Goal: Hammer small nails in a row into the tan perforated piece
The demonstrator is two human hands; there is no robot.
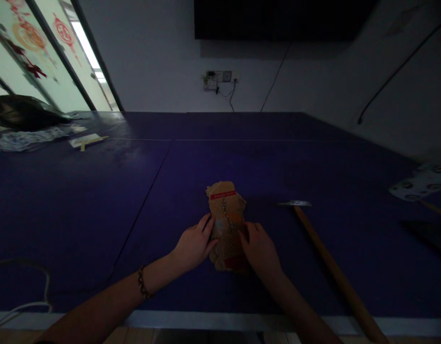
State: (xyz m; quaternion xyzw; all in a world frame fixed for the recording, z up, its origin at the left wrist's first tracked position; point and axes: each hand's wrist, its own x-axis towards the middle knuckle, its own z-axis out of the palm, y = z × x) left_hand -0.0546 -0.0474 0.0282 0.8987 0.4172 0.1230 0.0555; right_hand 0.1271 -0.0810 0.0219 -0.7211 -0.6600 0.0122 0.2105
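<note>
A torn, ragged-edged piece of brown cardboard (225, 224) with red bands and a dark jagged line down its middle lies on the purple table. My left hand (196, 242) grips its left edge, fingers on top and thumb near the lower part. On the opposite edge, my right hand (260, 248) has its fingers curled against the cardboard; some fingertips are hidden. To the right of that hand is a hammer (322, 253) with a long wooden handle and a thin metal head, its handle end reaching over the table's front edge.
The purple tabletop (141, 191) has a dark seam running across it. A dark bag (25, 112) and a white pad with sticks (86, 140) are at the back left. A white cable (44, 282) curls at the front left. A patterned object (424, 181) sits far right.
</note>
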